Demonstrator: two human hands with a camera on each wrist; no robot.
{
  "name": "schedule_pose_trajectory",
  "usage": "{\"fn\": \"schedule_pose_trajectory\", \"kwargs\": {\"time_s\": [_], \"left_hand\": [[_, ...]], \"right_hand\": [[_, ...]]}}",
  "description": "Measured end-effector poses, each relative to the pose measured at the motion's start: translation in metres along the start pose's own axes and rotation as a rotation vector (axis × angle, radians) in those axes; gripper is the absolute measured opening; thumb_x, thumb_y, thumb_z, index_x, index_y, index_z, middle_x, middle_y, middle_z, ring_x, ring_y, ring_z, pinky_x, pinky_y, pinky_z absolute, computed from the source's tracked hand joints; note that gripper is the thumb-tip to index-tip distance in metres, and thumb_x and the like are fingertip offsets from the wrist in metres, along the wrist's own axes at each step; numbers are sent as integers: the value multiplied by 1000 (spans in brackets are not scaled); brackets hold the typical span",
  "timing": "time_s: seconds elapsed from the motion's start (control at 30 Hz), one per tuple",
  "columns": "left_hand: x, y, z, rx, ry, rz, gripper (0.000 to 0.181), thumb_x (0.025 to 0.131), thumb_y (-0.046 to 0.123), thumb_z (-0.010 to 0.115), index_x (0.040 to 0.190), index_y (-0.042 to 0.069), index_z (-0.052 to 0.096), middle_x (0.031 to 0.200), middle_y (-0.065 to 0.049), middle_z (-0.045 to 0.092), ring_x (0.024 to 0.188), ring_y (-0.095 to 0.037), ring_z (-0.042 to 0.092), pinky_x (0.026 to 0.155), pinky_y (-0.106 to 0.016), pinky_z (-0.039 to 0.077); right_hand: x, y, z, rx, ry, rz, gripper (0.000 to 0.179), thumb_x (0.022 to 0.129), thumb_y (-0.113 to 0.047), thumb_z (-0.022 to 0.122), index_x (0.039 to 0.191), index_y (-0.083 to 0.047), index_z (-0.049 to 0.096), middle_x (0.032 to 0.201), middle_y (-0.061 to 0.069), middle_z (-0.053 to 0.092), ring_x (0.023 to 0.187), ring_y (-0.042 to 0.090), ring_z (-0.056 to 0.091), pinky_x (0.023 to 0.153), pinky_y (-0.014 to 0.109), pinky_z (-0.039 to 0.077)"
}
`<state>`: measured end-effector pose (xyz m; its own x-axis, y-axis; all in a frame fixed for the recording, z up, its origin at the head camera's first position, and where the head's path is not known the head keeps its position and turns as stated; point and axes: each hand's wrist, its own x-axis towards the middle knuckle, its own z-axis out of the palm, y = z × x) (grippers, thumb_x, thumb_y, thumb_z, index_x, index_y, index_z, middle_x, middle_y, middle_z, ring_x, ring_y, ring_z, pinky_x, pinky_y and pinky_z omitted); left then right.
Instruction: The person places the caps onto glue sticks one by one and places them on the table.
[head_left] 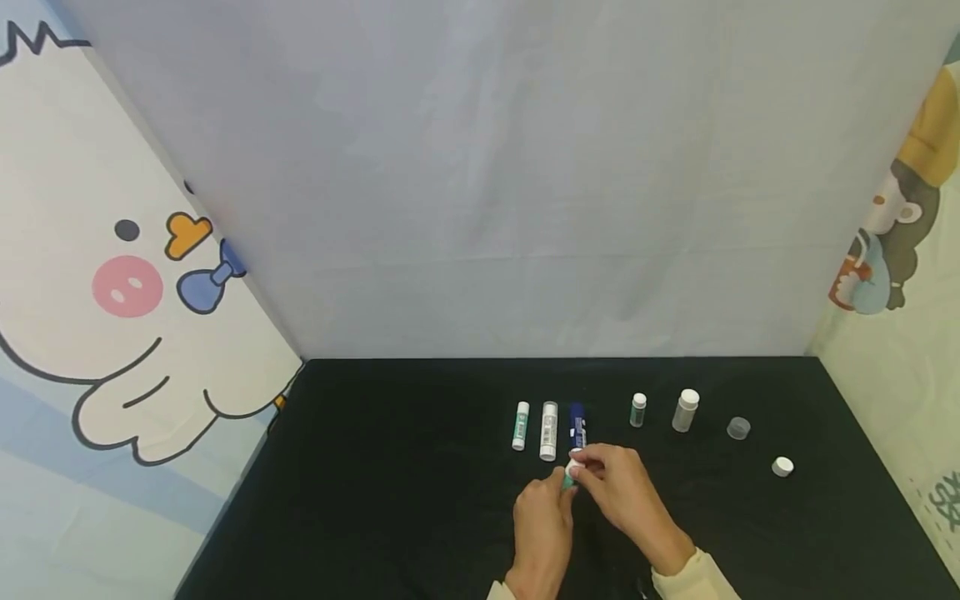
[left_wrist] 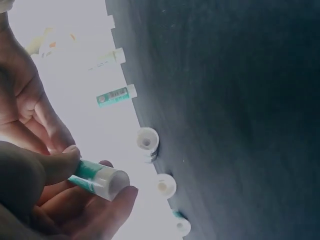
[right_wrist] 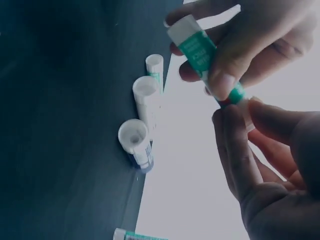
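Note:
A green-labelled glue stick (right_wrist: 197, 51) with white ends is between my two hands, low over the black table. My left hand (head_left: 542, 525) grips its body, thumb across the green label, as the right wrist view shows. Thumb and fingertips of my right hand (head_left: 628, 496) pinch the white end on the other side. In the left wrist view the white base (left_wrist: 112, 184) of the glue stick faces the camera. Just beyond the hands stands a blue glue stick (head_left: 577, 423), with a white glue stick (head_left: 549, 431) and another green-and-white one (head_left: 520, 427) to its left.
To the right of the hands stand a small green-labelled bottle (head_left: 637, 412) and a translucent bottle (head_left: 686, 412), both white-capped. Farther right are a small clear container (head_left: 738, 428) and a white cap (head_left: 782, 467). A pale curtain (head_left: 525, 208) hangs behind the black table (head_left: 375, 500).

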<state>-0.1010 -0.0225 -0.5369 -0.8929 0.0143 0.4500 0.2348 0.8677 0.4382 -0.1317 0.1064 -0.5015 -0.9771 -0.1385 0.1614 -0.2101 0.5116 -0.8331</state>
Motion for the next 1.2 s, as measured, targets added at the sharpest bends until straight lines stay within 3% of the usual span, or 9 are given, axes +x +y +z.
{"fn": "schedule_pose_trajectory", "kwargs": {"time_s": [0.5,0.77,0.97,1.2], "left_hand": [[3,-21,-10,-2,-56,-151,17,85,2,82,77,8,68,70,-10,70,66,-32,73,51,-42,49],[3,-34,-12,14,-26,-154,13,82,-1,82,80,5,71,69,-11,68,66,-34,72,53,-45,52],[4,-42,-14,44,-22,-137,14,81,-2,82,76,4,69,66,-12,67,65,-33,70,57,-45,53],[5,-48,-12,60,-20,-169,8,80,-3,82,80,-2,75,73,-12,57,65,-34,66,61,-46,54]], "right_hand": [[4,-1,46,30,56,-56,21,85,12,79,104,4,79,91,9,75,75,18,73,66,27,58],[7,-4,64,-11,54,-83,26,83,14,79,108,5,79,92,6,67,77,16,69,68,25,59],[11,-4,73,-8,31,-87,24,82,15,78,103,2,75,93,10,72,78,20,72,68,28,59],[16,-4,83,7,2,-83,23,82,17,76,98,1,71,90,13,73,75,23,74,65,28,58]]}}
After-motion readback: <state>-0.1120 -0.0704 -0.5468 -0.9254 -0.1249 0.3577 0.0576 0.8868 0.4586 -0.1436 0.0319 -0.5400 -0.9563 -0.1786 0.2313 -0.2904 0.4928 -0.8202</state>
